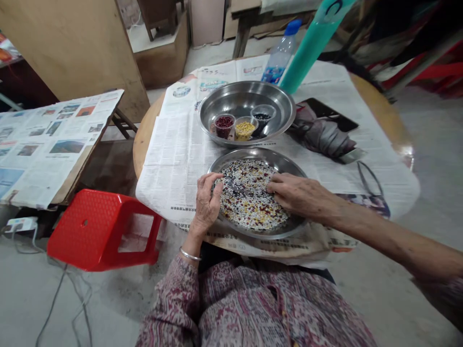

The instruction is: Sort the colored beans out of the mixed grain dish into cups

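Note:
A shallow steel plate (256, 193) lies in front of me, holding a layer of mixed white, red, yellow and dark grains (251, 202). My left hand (207, 197) curls at the plate's left side, its fingers shut on a slim dark tool (233, 187), perhaps tweezers, whose tip reaches into the grains. My right hand (298, 194) rests its fingertips on the grains at the right side. Whether those fingers pinch anything is hidden. Beyond the plate, a larger steel bowl (246, 113) holds small clear cups of red beans (224, 126), yellow grains (245, 129) and black seeds (262, 117).
Newspaper covers the round wooden table (383, 113). On it stand a plastic water bottle (280, 55) and a teal cylinder (311, 48), and a folded grey umbrella (321, 132) lies there. A red plastic stool (103, 231) stands at my left, beside a newspaper-covered table (54, 144).

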Action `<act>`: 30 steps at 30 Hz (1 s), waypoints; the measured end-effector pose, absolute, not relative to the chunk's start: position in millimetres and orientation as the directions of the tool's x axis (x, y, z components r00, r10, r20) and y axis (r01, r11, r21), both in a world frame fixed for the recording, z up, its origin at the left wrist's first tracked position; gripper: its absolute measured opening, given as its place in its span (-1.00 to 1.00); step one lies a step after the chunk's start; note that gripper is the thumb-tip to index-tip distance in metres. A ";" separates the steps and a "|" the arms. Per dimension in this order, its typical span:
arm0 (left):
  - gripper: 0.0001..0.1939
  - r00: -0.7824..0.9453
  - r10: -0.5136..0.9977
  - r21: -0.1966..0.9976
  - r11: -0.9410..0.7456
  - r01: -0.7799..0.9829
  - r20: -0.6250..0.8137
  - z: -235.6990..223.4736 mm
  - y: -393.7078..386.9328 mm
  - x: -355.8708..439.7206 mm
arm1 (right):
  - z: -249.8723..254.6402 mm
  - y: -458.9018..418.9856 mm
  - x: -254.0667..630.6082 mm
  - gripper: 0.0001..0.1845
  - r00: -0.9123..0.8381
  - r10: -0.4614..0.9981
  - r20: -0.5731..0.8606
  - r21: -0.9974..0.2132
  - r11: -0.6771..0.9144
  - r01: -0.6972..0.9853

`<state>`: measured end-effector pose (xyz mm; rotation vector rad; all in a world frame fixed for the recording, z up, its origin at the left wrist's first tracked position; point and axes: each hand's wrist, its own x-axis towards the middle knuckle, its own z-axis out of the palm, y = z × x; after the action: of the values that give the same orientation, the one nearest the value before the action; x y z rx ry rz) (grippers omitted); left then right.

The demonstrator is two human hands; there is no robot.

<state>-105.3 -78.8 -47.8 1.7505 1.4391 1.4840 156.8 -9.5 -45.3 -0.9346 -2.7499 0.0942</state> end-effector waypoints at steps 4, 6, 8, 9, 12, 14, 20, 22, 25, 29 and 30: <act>-0.77 -0.116 0.889 0.828 -0.355 0.435 0.442 -46.3 -78.9 -105.4 | -41.8 -9.2 152.7 -0.78 -0.685 0.690 0.233 -0.147 0.721 0.677; -0.76 -0.117 0.890 0.829 -0.353 0.434 0.440 -45.8 -78.8 -105.4 | -43.0 -6.6 141.0 -0.70 -0.649 0.721 0.242 -0.168 0.690 0.704; -0.77 -0.118 0.891 0.830 -0.351 0.434 0.438 -45.3 -78.6 -105.4 | -45.6 -3.2 125.6 -0.64 -0.649 0.721 0.244 -0.228 0.693 0.684; -0.77 -0.117 0.892 0.830 -0.350 0.435 0.437 -45.1 -78.5 -105.4 | -46.5 -1.7 117.4 -0.67 -0.664 0.708 0.242 -0.266 0.706 0.656; -0.77 -0.116 0.891 0.829 -0.352 0.436 0.439 -44.6 -78.2 -105.6 | -44.3 -2.3 94.5 -0.70 -0.729 0.650 0.216 -0.362 0.746 0.558; -0.78 -0.111 0.891 0.829 -0.355 0.433 0.440 -44.6 -78.1 -105.9 | -37.6 -9.3 84.6 -0.69 -0.774 0.604 0.190 -0.399 0.768 0.501; -0.77 -0.109 0.895 0.824 -0.342 0.451 0.432 -45.6 -78.0 -106.9 | -19.3 -47.6 100.1 -0.77 -0.910 0.388 0.143 -0.396 0.866 0.307; -0.77 -0.106 0.892 0.821 -0.350 0.452 0.439 -46.3 -77.7 -107.0 | -21.8 -53.4 116.6 -0.82 -0.901 0.409 0.142 -0.362 0.869 0.337; -0.78 -0.098 0.886 0.815 -0.368 0.447 0.454 -46.8 -77.2 -107.2 | -31.0 -47.4 138.8 -0.81 -0.855 0.498 0.142 -0.278 0.849 0.449; -0.77 -0.100 0.885 0.814 -0.367 0.450 0.454 -45.0 -77.4 -107.4 | -38.0 -22.0 144.4 -0.72 -0.701 0.682 0.208 -0.123 0.729 0.673; -0.77 -0.101 0.887 0.816 -0.364 0.450 0.451 -44.1 -77.7 -107.4 | -37.7 -15.4 140.3 -0.71 -0.647 0.728 0.227 -0.100 0.678 0.728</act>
<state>-107.4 -77.7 -44.1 1.7742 1.4594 1.4615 140.3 -15.4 -37.7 -1.1692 -2.6435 -0.0010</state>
